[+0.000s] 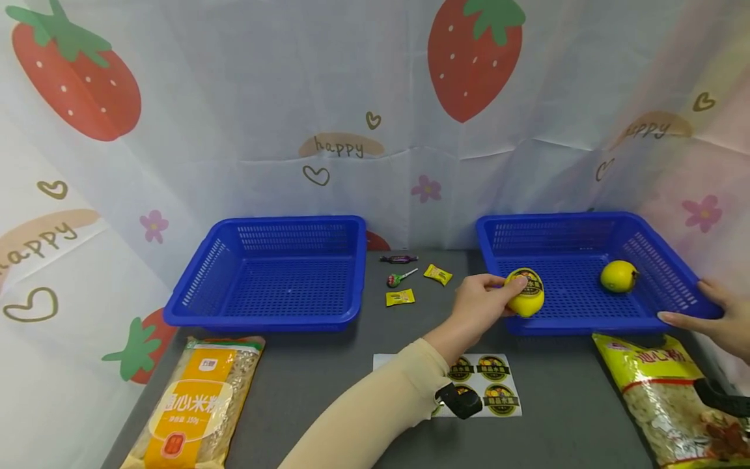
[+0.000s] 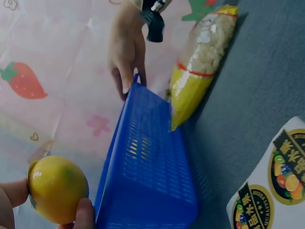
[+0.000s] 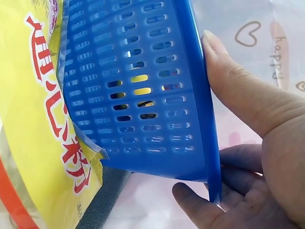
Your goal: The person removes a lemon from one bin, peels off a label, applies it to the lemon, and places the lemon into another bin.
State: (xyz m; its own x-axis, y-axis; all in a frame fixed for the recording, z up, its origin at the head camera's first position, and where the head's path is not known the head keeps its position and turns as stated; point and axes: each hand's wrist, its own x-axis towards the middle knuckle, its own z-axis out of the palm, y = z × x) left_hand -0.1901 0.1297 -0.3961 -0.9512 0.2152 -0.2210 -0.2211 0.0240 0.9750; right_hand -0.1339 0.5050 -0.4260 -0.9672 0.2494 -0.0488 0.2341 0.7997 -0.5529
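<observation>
In the head view my left hand (image 1: 482,301) pinches a yellow lemon (image 1: 530,303) with a black-and-gold fruit sticker facing up. It is over the near left edge of the right blue basket (image 1: 562,324). The left wrist view shows the lemon (image 2: 57,191) between thumb and fingers, its sticker mostly turned away. Inside that basket lies a second lemon (image 1: 618,277), toward the right. My right hand (image 1: 723,319) grips the basket's near right corner. In the right wrist view its thumb lies over the rim (image 3: 202,95), with the fingers below.
A sheet of round stickers (image 1: 498,384) lies partly under my left forearm. Another blue basket (image 1: 263,322) stands at the left. Between the baskets are a lollipop (image 1: 394,281) and several wrapped candies (image 1: 400,298). Bags of pasta lie at front left (image 1: 187,410) and front right (image 1: 662,391).
</observation>
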